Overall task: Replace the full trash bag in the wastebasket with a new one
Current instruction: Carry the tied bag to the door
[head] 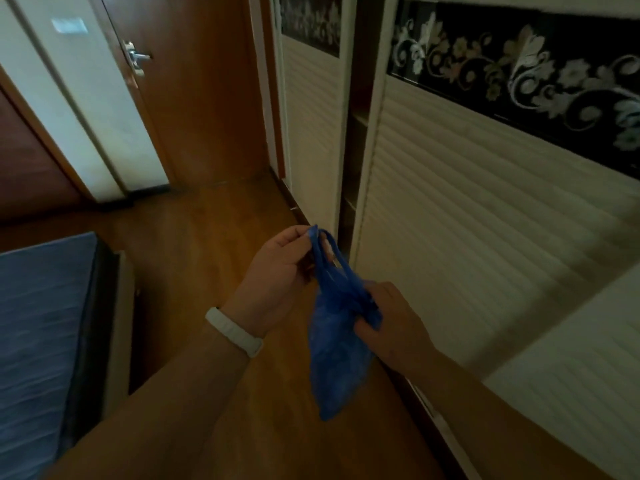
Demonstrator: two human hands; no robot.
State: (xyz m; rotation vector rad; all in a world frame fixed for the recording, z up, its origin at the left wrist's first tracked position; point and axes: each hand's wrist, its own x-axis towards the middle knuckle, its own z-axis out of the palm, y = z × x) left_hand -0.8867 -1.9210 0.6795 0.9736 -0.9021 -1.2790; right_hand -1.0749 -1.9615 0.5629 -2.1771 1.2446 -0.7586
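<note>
The blue plastic bag (336, 368) hangs in the air between both hands, above the wooden floor (207, 244) and near the foot of the wardrobe (467, 220); its crumpled body droops to a point below the hands and nothing rests under it. The left hand (277, 268) is raised, back towards the camera, with thumb and fingertips pinched on the top of the bag's handle loop (330, 247), which stretches up taut from the body; the right hand (394, 323) sits lower and nearer the wardrobe, fingers curled tight round the bunched neck of the bag, thumb side pressed into the plastic. Both forearms reach in from the bottom edge and converge on the bag; the left wrist is bent upwards, the right one fairly straight. The wardrobe fills the right side, its pale ribbed sliding doors topped by a dark floral band (519, 64), with a narrow dark gap (353, 161) between two doors just behind the left hand; a brown wooden door (194, 98) stands at the far end of the floor; a bed with a blue cover (38, 323) lies at the lower left, well apart from the hands; a white wristband (233, 330) circles the left wrist; a metal lever handle (136, 57) sits on the door.
</note>
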